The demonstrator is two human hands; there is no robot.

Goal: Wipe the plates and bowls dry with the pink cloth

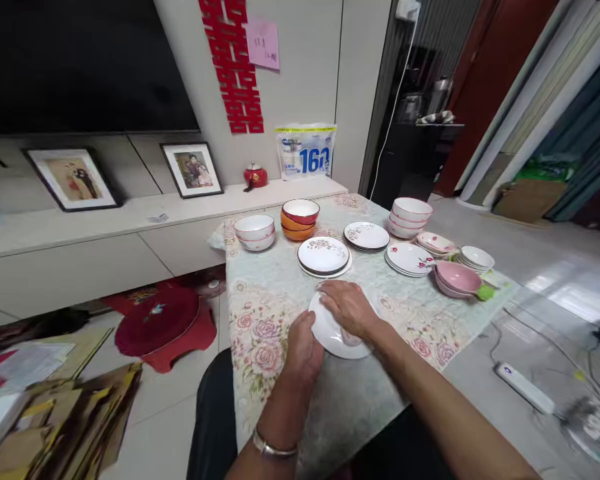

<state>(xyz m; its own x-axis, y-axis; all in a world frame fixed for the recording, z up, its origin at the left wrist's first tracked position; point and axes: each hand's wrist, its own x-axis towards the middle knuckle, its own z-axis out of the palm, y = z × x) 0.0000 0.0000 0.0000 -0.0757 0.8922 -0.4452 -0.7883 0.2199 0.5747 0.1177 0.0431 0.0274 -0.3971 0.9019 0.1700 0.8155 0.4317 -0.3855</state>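
Note:
A plain white plate (326,331) is tilted above the near part of the table, between my two hands. My left hand (303,341) grips its left rim, the thumb lying along the edge. From the right, my right hand (349,309) reaches over the plate, its fingers bent together at the far rim. A pinkish patch shows on the plate beneath this hand; whether it is a cloth or a reflection I cannot make out. Just beyond, a stack of brown-rimmed floral plates (323,255) lies on the flowered tablecloth (267,320).
White bowls (255,231), red and orange bowls (299,219) and more floral plates (367,235) stand farther back. On the right are red-flowered plates (409,259), stacked bowls (411,217) and pink bowls (457,277). A red stool (160,327) stands left of the table.

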